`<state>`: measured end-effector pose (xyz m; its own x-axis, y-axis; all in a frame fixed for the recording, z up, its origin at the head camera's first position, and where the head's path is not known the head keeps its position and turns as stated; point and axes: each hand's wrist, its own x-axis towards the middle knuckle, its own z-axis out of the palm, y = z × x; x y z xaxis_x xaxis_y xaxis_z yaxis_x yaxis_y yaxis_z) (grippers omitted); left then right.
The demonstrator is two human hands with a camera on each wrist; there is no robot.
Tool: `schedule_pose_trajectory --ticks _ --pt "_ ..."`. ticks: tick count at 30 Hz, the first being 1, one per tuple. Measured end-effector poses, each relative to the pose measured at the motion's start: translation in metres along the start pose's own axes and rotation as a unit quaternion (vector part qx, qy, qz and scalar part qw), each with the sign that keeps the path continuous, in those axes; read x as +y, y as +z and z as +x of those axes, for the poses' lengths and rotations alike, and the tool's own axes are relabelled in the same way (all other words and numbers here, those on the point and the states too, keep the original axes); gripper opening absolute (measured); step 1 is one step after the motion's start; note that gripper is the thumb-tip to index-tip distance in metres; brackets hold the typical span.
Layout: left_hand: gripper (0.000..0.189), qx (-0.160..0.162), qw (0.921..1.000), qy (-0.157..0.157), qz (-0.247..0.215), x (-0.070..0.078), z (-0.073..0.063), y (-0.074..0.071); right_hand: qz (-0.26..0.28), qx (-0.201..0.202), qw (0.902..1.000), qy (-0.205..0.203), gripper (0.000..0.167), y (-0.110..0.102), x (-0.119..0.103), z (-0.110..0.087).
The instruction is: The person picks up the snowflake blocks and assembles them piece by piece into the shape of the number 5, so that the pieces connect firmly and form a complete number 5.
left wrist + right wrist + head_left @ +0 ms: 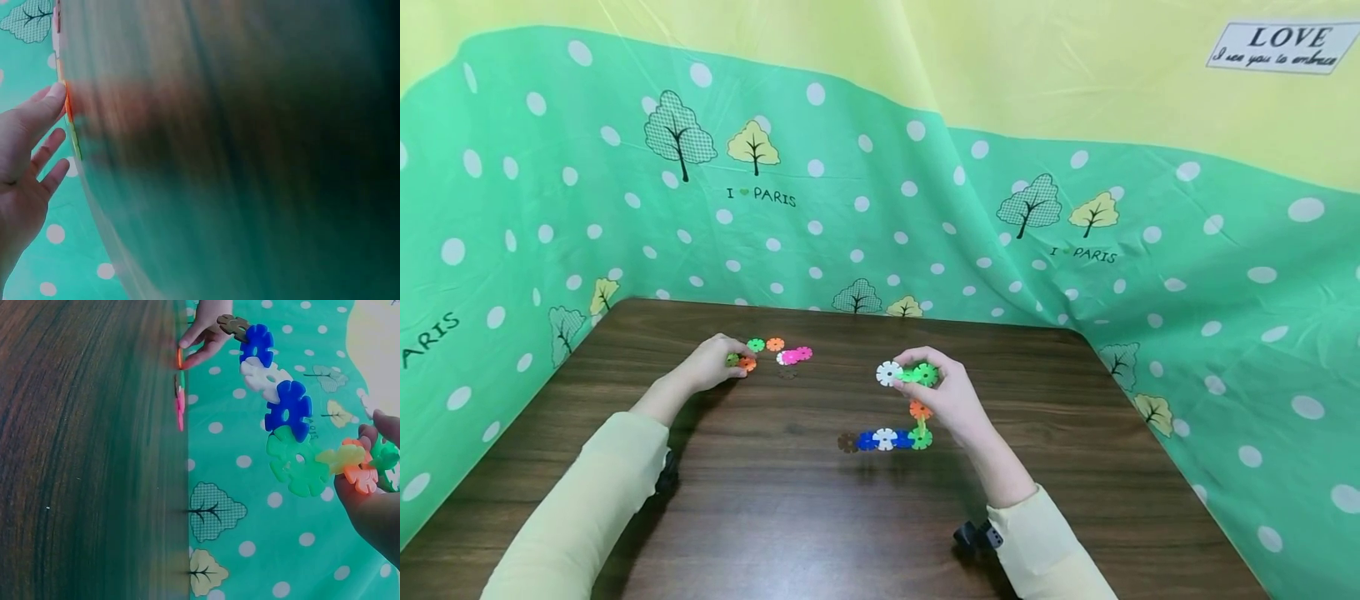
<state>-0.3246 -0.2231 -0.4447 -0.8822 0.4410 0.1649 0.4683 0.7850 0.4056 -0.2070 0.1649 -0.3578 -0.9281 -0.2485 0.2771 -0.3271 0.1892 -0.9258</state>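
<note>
My right hand [951,396] grips a linked chain of plastic snowflake discs by its upper part, raised over the table. Near the fingers, the chain has a white disc [889,373], green discs and an orange disc [360,466]. A yellow disc [341,459] joins this to a green disc [299,461], then a blue disc [288,411], a white one, another blue and a brown disc [234,326] at the end. At the far left, my left hand [713,364] pinches an orange snowflake disc [747,364] at the tabletop, a green disc [733,360] beside it.
Loose discs lie just right of the left hand: a green disc [756,344], an orange disc [775,343] and a pink pair [797,356] with a white one. A dark disc [787,374] blends into the brown table [760,483]. Green patterned cloth [850,225] hangs behind.
</note>
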Motion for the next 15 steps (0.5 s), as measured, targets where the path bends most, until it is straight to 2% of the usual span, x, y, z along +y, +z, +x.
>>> schedule_pose_trajectory --ticks 6,11,15 --pt "0.024 0.015 0.9995 0.023 0.015 0.0028 0.0009 0.0006 -0.007 0.004 1.0 -0.005 0.029 0.0009 -0.0011 0.0009" --pt "0.027 0.02 0.9996 0.021 -0.004 0.005 0.0012 -0.0009 -0.012 0.006 0.9999 0.002 0.029 0.0016 -0.0005 0.0013" --pt "0.019 0.026 0.9993 0.018 -0.02 0.0055 0.0033 -0.0019 -0.015 0.01 0.9998 0.005 0.028 0.0019 -0.0003 0.0011"
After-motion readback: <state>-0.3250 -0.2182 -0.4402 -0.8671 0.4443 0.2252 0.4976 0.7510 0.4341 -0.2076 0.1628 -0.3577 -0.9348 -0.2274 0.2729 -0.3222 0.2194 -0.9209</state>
